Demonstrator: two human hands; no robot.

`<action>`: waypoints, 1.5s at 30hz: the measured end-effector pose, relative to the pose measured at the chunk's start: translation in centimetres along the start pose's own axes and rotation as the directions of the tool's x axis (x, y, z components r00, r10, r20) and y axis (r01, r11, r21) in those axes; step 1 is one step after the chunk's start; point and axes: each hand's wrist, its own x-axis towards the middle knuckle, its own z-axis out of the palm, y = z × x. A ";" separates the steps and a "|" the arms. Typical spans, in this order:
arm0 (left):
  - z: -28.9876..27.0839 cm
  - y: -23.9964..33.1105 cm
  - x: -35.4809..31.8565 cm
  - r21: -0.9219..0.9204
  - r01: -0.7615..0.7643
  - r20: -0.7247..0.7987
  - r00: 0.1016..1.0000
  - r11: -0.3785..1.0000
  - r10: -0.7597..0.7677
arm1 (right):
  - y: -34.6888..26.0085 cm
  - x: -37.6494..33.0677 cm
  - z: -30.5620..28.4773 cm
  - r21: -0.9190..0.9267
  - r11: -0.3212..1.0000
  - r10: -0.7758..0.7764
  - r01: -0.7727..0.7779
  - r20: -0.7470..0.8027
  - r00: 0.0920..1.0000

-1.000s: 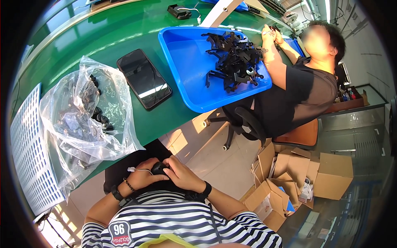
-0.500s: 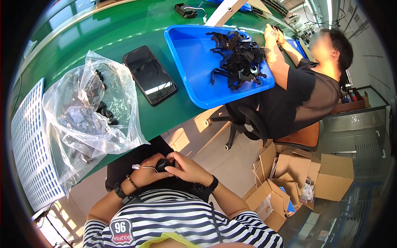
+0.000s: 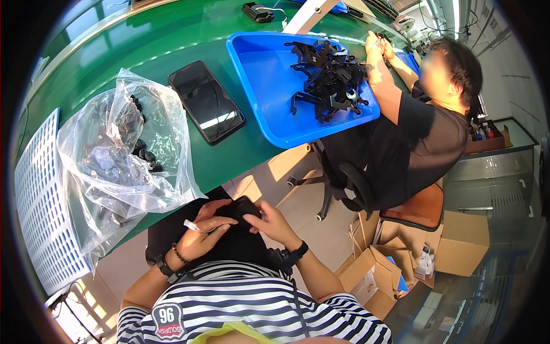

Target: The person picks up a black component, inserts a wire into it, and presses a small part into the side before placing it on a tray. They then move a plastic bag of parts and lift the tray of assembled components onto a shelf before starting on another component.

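Both my hands are low over my lap, below the green table's (image 3: 172, 40) near edge. My left hand (image 3: 205, 232) pinches a small white piece and rests against a small black part (image 3: 243, 207). My right hand (image 3: 274, 225) grips that same black part from the right. A clear plastic bag (image 3: 117, 157) with several black parts lies on the table just left of my hands. A black phone (image 3: 206, 108) lies face up beyond it. A blue tray (image 3: 260, 74) holding a pile of black parts sits further right.
A white perforated crate (image 3: 40, 200) stands at the far left. A seated person in a black shirt (image 3: 412, 137) works at the table's right end, hands near the tray. Open cardboard boxes (image 3: 412, 252) crowd the floor at right. A black device (image 3: 258, 11) lies far back.
The view has shifted slightly, so the table items sit a little further right. My hands stay together on the black part over my lap, fingers shifting slightly.
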 end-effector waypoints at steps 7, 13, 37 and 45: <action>-0.2 1.4 0.6 -0.021 0.041 -0.038 0.998 0.999 -0.042 | 0.4 0.1 0.2 0.477 0.828 -0.156 0.295 -0.310 0.938; -0.4 0.2 -0.7 -0.273 0.074 0.069 0.996 0.959 -0.058 | -0.3 -0.5 -1.5 0.493 0.758 -0.244 0.427 -0.394 0.886; -0.4 -1.2 1.0 -0.706 0.388 0.274 0.921 0.593 -0.276 | -2.9 -2.5 3.0 -0.010 0.926 -0.373 0.378 -0.178 0.910; -0.9 -2.1 -0.5 -0.649 0.441 0.351 0.897 0.620 -0.270 | -6.9 -3.1 2.1 -0.561 0.728 -0.413 0.395 0.101 0.905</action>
